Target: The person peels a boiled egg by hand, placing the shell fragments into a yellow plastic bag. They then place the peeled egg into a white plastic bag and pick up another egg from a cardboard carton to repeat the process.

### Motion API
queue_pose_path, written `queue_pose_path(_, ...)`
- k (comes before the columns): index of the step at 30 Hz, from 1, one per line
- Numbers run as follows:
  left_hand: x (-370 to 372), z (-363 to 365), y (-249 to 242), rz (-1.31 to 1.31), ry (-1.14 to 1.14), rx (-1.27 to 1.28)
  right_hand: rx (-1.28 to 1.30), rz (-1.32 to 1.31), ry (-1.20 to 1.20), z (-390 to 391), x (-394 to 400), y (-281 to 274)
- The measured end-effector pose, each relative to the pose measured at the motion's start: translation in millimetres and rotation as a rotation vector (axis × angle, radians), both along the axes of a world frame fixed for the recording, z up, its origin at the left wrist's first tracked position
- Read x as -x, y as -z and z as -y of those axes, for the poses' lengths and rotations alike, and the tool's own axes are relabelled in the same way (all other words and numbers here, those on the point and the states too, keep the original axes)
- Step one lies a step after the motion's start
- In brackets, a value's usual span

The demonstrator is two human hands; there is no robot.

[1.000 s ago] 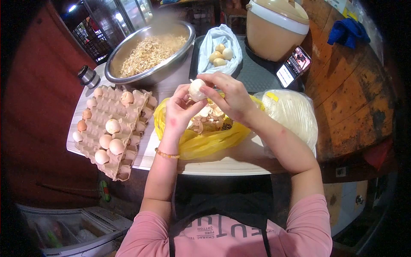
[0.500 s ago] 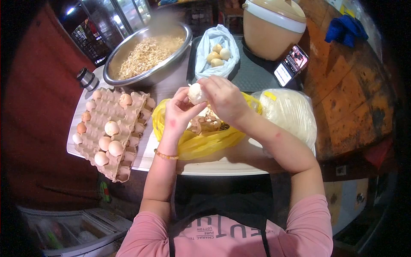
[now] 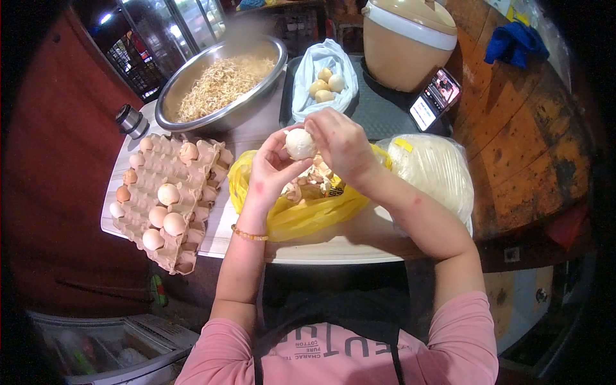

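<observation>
In the head view, a whitish egg [image 3: 299, 145] is held above the yellow plastic bag, its surface partly rough. My left hand [image 3: 273, 163] is closed around its left side and underside. My right hand [image 3: 343, 144] has its bent fingers against the egg's right side; the fingertips are partly hidden behind the hand. Below them, the yellow bag [image 3: 282, 218] lies open with broken eggshells [image 3: 312, 183] inside. To the left, a cardboard egg tray [image 3: 144, 179] bears several eggs, some with cracked shells.
Behind stand a steel bowl [image 3: 282, 58] of bean sprouts [image 3: 221, 83] and a pale blue bag [image 3: 321, 54] with several peeled-looking eggs on a dark tray [image 3: 378, 109]. A beige lidded container [image 3: 404, 58], a propped phone [image 3: 436, 99] and a full clear bag [image 3: 433, 176] are at right.
The egg has shifted slightly right and down, and more of its white surface faces me. My right fingers have moved a little along its side. The left hand still holds it.
</observation>
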State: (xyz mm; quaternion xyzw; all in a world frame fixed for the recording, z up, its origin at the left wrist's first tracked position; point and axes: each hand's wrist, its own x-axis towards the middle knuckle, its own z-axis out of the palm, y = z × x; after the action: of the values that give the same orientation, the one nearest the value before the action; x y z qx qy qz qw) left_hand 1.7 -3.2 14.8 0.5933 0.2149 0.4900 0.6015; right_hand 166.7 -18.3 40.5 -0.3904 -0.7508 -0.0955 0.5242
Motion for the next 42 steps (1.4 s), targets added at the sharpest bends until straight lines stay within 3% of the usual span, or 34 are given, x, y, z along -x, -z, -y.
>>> queue_pose_path(12,5,-9,3,-0.075,-0.179,-0.133,-0.041,0.156,-0.072,-2,-11,-8)
queue_pose_path(25,5,-8,6,-0.094,-0.156,-0.146,-0.069,0.218,-0.057,-2,-12,-8)
queue_pose_path(36,5,-1,-4,-0.087,-0.014,-0.031,0.044,-0.019,-0.064,-5,-15,-8)
queue_pose_path(40,2,-3,-2,-0.012,-0.081,-0.073,0.114,-0.01,-0.06,-5,-18,-10)
queue_pose_path(42,5,-6,1,0.0,-0.068,-0.08,0.123,-0.044,-0.174,-2,-15,-11)
